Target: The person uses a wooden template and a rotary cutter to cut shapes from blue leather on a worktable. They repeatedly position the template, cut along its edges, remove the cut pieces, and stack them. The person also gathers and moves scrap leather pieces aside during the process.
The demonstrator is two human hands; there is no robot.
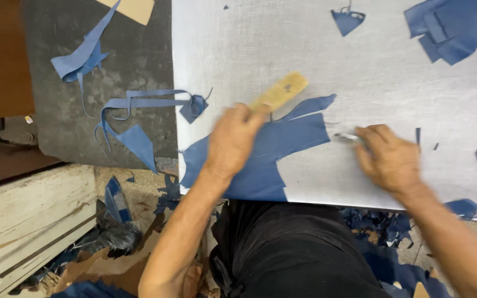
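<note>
Hands [233,138] on blue leather [260,165]

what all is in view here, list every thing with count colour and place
white board: one, white, work surface filling the upper right
large blue piece: one, blue, on the board's near left edge, under the left hand
tan template: one, pale tan, flat on the board, held at its near end
blade: one, silvery, at the right hand's fingertips; blurred
folded blue pieces: a few, blue, top right corner
small blue offcut: one, blue, top centre
blue strips: several, blue, on the grey mat to the left
grey mat: one, dark grey, left of the board
blue scraps: many, blue, on the floor below
left hand: one, pressing the template
right hand: one, closed around the blade
</note>
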